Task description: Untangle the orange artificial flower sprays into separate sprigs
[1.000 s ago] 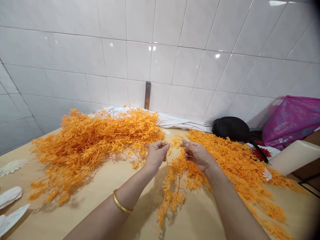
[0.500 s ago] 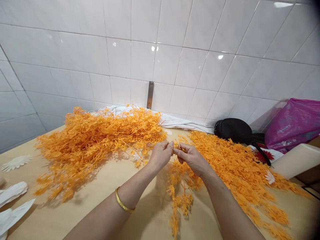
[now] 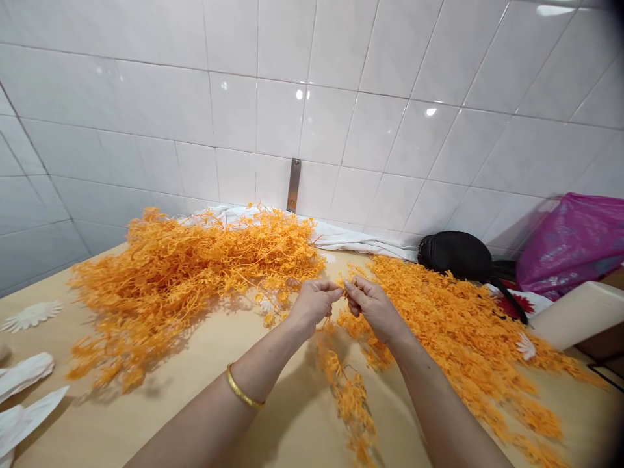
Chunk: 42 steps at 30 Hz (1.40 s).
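My left hand (image 3: 314, 304), with a gold bangle below its wrist, pinches part of an orange flower sprig (image 3: 353, 396). Fingertip to fingertip with it, my right hand (image 3: 371, 304) is closed on the same sprig's upper end. The sprig hangs below my hands toward the table's front, its stem partly hidden by my fingers. A large tangled heap of orange sprigs (image 3: 195, 266) lies to the left. On the right spreads a flatter pile of orange sprigs (image 3: 458, 331), close to my right hand.
Along the tiled wall lies a white cloth (image 3: 351, 239). At the right are a black pouch (image 3: 455, 253), a purple bag (image 3: 572, 244) and a cream-coloured container (image 3: 580, 314). White petal-shaped pieces (image 3: 34, 316) rest on the table (image 3: 195, 396) at the left.
My fingertips have shifted slightly on the stem, my left hand turning a little. The hanging sprig has swung, its lower end now farther right and lower.
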Available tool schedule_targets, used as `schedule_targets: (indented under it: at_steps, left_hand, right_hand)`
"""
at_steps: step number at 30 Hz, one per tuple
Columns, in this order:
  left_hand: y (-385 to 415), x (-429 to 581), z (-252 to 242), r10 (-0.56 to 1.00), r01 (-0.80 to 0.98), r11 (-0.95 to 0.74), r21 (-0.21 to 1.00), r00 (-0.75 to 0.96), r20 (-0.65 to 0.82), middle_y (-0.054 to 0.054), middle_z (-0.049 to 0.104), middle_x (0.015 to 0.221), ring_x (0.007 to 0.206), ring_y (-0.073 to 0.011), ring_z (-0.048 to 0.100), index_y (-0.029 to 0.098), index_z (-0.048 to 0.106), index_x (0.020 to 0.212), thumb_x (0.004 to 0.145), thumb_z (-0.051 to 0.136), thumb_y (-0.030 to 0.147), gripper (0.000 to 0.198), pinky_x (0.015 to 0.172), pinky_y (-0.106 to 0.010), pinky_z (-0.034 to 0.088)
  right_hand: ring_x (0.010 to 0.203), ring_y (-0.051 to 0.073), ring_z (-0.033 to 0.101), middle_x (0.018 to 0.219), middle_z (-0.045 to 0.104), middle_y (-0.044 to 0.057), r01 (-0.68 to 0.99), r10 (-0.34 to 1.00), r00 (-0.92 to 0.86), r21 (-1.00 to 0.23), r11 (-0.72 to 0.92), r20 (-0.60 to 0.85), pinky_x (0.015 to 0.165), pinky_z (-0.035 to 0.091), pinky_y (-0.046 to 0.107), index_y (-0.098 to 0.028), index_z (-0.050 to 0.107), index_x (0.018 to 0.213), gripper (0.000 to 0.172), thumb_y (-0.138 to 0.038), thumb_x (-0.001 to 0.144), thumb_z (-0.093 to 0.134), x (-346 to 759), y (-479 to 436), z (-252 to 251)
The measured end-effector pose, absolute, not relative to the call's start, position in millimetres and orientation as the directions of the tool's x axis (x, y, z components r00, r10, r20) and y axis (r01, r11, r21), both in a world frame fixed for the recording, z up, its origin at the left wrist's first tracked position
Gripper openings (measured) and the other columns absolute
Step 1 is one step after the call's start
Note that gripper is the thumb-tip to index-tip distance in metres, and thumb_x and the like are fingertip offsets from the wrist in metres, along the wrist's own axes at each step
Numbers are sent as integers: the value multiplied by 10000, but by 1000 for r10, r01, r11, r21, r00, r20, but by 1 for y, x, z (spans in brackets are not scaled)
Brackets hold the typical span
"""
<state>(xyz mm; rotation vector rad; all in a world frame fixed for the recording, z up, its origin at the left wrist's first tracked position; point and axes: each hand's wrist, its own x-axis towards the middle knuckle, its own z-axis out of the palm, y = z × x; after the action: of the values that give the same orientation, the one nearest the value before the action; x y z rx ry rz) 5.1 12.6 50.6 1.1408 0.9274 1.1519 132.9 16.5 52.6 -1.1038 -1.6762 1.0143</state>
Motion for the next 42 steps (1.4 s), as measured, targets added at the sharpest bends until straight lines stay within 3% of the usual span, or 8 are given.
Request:
schedule_targets:
  at_steps: [5, 9, 18, 24, 27, 31, 36, 42]
  left_hand:
    - [11, 10, 49, 976, -234, 91, 968, 212, -40, 50, 463, 514, 324, -21, 347, 154, 410, 560, 653, 533, 216, 166, 394, -199, 297]
    - [7, 15, 50, 986, -175, 33, 984, 168, -3, 59, 433, 450, 302, -13, 243, 162, 376, 543, 703, 453, 185, 179, 354, -182, 189]
    - [5, 25, 41, 993, -193, -106, 975, 24, 113, 67, 395, 429, 357, -24, 253, 159, 411, 554, 703, 475, 238, 181, 397, -181, 194]
    - [6, 22, 41, 998, -288, -42, 957, 42, 57, 58, 418, 433, 322, -12, 221, 157, 410, 547, 704, 472, 231, 185, 375, -184, 165]
    - [5, 22, 41, 998, -335, 17, 942, 64, 5, 62, 409, 425, 307, -11, 222, 160, 396, 543, 701, 467, 200, 178, 362, -182, 155]
    - [4, 23, 41, 993, -358, 75, 931, 108, -38, 63, 407, 421, 292, -14, 221, 164, 386, 543, 700, 477, 216, 189, 349, -186, 141]
    - [4, 25, 41, 997, -327, 3, 945, 69, 21, 81, 356, 405, 312, -7, 201, 160, 374, 526, 680, 496, 229, 209, 367, -180, 138]
    - [2, 27, 44, 996, -258, -68, 964, 45, 83, 82, 330, 410, 357, -19, 199, 160, 392, 539, 683, 492, 266, 204, 390, -182, 153]
  right_hand:
    - [467, 106, 316, 473, 336, -50, 562, 910, -128, -726, 395, 395, 474, 236, 252, -211, 337, 544, 307, -370, 793, 423, 128, 17, 50]
    - [461, 116, 305, 470, 331, -43, 666, 868, -28, -639, 385, 495, 476, 221, 259, -219, 300, 535, 295, -318, 797, 393, 122, 15, 48]
    - [451, 105, 291, 463, 339, -49, 698, 818, 112, -631, 339, 564, 470, 214, 250, -208, 314, 528, 301, -327, 790, 403, 119, 17, 44]
    - [437, 86, 307, 455, 342, -62, 443, 906, -15, -809, 385, 423, 439, 236, 224, -199, 363, 560, 339, -440, 795, 407, 122, 18, 44]
    - [447, 84, 325, 478, 377, -62, 400, 917, -65, -832, 385, 393, 438, 251, 216, -200, 367, 588, 330, -463, 772, 444, 120, 18, 41]
    - [456, 95, 324, 479, 350, -58, 538, 883, 2, -745, 395, 469, 457, 248, 222, -210, 307, 566, 325, -410, 803, 400, 119, 19, 34]
    - [497, 131, 368, 540, 395, -25, 795, 758, 35, -478, 374, 652, 488, 228, 248, -216, 323, 632, 227, -328, 829, 338, 115, 15, 32]
    - [483, 135, 388, 516, 436, -17, 774, 778, 144, -559, 296, 611, 486, 258, 249, -218, 340, 601, 223, -311, 803, 353, 110, 15, 38]
